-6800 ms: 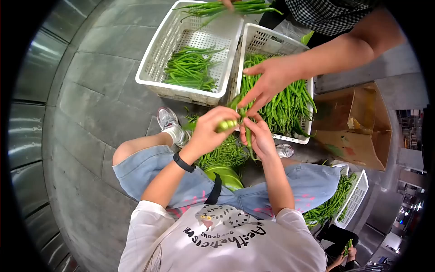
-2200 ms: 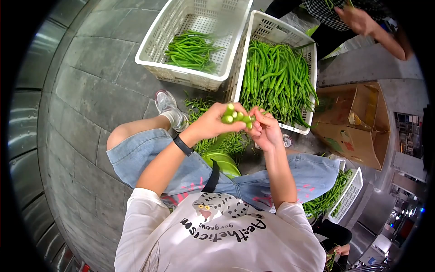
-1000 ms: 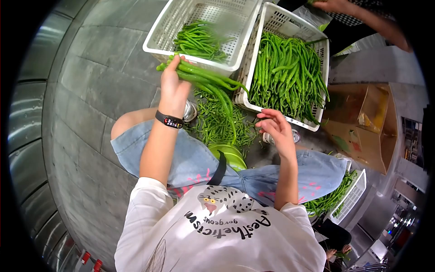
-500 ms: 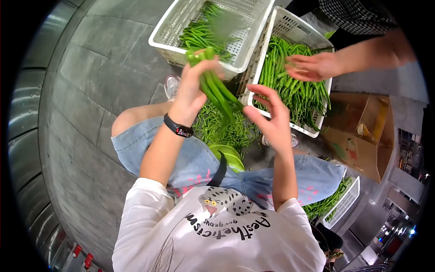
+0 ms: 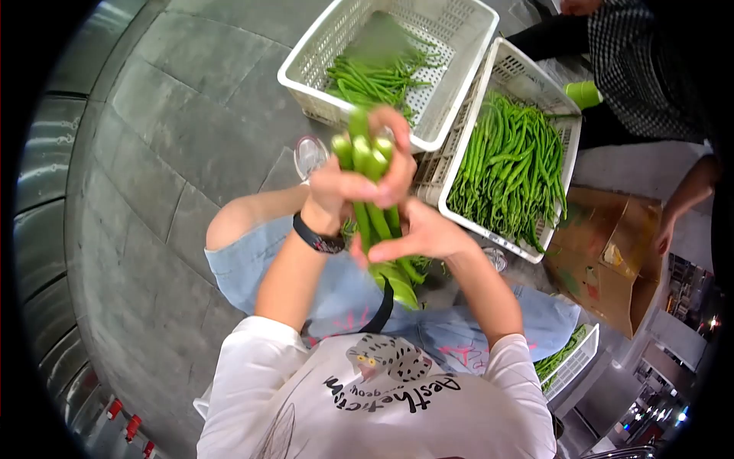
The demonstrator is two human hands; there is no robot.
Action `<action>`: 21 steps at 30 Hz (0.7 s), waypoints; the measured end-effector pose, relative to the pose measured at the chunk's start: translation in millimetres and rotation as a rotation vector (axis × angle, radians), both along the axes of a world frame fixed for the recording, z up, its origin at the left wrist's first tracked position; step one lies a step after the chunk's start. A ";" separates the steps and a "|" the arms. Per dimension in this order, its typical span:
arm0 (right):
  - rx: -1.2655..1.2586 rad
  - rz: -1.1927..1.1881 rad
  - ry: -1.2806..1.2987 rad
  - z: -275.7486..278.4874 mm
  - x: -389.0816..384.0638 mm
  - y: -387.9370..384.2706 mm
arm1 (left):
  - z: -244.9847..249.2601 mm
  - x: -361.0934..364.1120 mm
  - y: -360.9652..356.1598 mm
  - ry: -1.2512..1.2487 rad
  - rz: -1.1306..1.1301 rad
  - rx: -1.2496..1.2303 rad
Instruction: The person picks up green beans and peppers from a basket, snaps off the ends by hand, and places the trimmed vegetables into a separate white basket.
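A bunch of long green chili peppers (image 5: 367,157) stands upright in front of my body, thick ends up. Wrapped round its upper part is my left hand (image 5: 355,180), with a dark band on the wrist. My right hand (image 5: 420,233) closes round the same bunch lower down, thumb across it. Both hands are somewhat blurred, and the lower tips of the bunch are hidden. Beyond my hands, a white basket (image 5: 298,80) holds some green peppers (image 5: 375,80). To its right, another white crate (image 5: 451,210) is heaped with green chili peppers (image 5: 508,164).
A lime-green object (image 5: 397,287) lies between my legs. An open cardboard box (image 5: 585,256) stands at the right, with another person's hand (image 5: 665,233) beside it. A further white crate (image 5: 577,359) with green produce sits by my right leg. Grey tiles (image 5: 164,138) cover the floor.
My right hand has come in and closed round the bunch below my left hand. The other person's hand has withdrawn from the right crate. The whole view has shifted slightly.
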State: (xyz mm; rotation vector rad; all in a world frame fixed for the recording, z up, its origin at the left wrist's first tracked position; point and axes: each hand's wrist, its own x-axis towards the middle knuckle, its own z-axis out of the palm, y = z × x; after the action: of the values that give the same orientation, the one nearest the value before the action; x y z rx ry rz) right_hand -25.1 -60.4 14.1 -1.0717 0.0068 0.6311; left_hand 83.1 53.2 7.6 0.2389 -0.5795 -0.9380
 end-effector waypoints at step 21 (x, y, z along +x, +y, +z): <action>-1.542 -0.318 -0.687 -170.8 210.2 -99.1 | -6.6 -46.5 -14.4 -1.640 0.429 1.102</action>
State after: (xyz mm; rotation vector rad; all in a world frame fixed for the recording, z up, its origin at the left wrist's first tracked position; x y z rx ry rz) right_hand 185.1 -159.5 -156.7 -2.6634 0.0748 -0.2054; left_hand 36.6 38.8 1.0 2.1512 -1.3380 -0.3559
